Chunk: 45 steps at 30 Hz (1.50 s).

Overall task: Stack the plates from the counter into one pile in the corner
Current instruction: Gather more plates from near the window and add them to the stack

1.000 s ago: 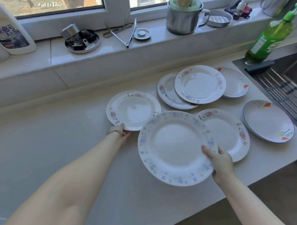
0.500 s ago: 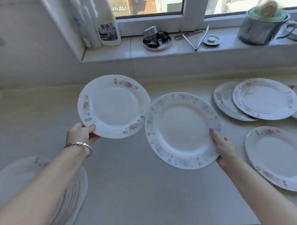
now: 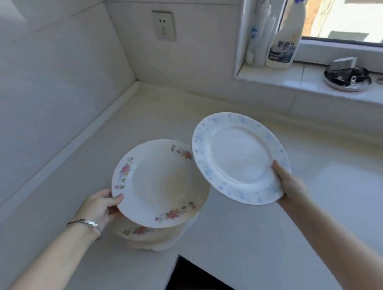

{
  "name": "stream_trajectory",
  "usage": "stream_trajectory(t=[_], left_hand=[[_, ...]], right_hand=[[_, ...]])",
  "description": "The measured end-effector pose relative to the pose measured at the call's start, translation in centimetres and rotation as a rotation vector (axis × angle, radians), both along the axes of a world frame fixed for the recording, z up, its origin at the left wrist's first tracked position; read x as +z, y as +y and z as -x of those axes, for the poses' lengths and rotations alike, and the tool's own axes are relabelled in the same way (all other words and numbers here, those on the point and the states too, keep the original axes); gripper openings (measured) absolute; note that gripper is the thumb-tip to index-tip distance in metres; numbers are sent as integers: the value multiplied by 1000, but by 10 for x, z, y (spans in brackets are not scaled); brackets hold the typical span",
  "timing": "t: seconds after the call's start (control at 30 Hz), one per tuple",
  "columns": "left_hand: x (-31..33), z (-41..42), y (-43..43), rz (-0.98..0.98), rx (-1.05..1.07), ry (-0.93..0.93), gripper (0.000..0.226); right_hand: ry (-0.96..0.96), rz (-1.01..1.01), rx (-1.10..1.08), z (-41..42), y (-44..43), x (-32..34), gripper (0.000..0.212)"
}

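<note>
Low in the frame's centre, the pile [image 3: 154,237] sits on the counter [image 3: 244,240]. Just above it, the left hand [image 3: 97,207] pinches the pink-flowered plate [image 3: 159,182] by its left rim. At centre right, the right hand [image 3: 290,186] grips the blue-speckled plate [image 3: 241,158] at its lower right edge. Glazed ceramic looks stiff, slippery and breakable; rim holds suit it.
</note>
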<state>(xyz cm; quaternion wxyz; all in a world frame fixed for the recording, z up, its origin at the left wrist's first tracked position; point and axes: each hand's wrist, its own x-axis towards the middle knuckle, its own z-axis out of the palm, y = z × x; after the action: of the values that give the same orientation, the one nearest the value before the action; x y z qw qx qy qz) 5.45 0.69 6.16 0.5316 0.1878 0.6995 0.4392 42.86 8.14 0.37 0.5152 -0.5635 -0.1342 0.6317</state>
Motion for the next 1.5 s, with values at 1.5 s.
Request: stream_trajectory(t=[1.5], left_hand=[[-89,11,-11,-178,406,252,42]], right_hand=[[-344,-18,240,134,3,0,11]])
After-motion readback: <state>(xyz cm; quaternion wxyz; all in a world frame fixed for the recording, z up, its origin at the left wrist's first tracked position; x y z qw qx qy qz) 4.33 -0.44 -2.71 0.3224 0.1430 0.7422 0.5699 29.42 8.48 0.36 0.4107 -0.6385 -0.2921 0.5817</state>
